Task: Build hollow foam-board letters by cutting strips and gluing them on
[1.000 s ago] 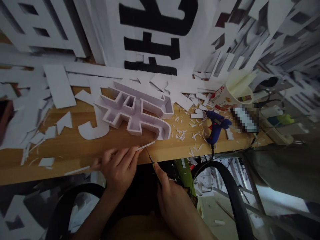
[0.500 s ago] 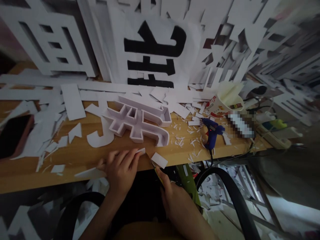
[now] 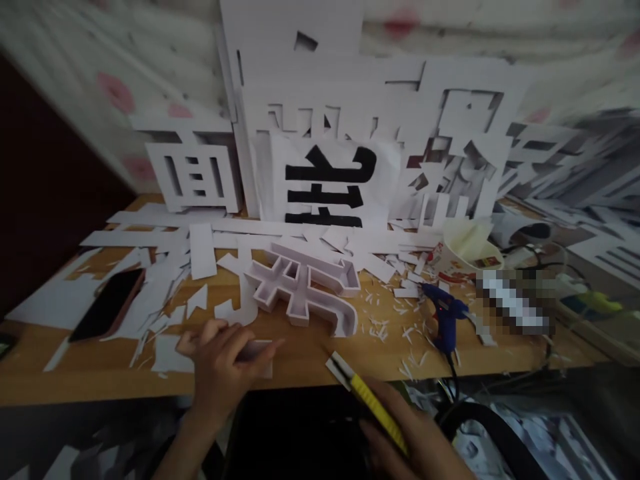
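In my right hand [image 3: 413,430] is a yellow utility knife [image 3: 377,410], its dark blade angled forward and left over a small white board piece [image 3: 332,365] at the table's front edge. My left hand [image 3: 223,363] hovers low at the edge with thumb and fingers apart, above a white strip [image 3: 265,372] that it partly covers. Whether the fingertips touch that strip is unclear. Just beyond the hands lies a white hollow, walled letter form [image 3: 300,317]. A curved flat white cutout [image 3: 235,313] pokes out from under its left side.
A blue glue gun [image 3: 445,317] with a cord lies right, near a paper tub [image 3: 463,260]. On the left rests a phone [image 3: 107,303] among white scraps [image 3: 197,300]. Cut-out boards and a sheet with black lettering [image 3: 330,177] stand at the back.
My view has tilted up, showing more of the back wall. My left hand has opened from its pinch on a small white piece. The knife has swung into fuller view in my right hand.
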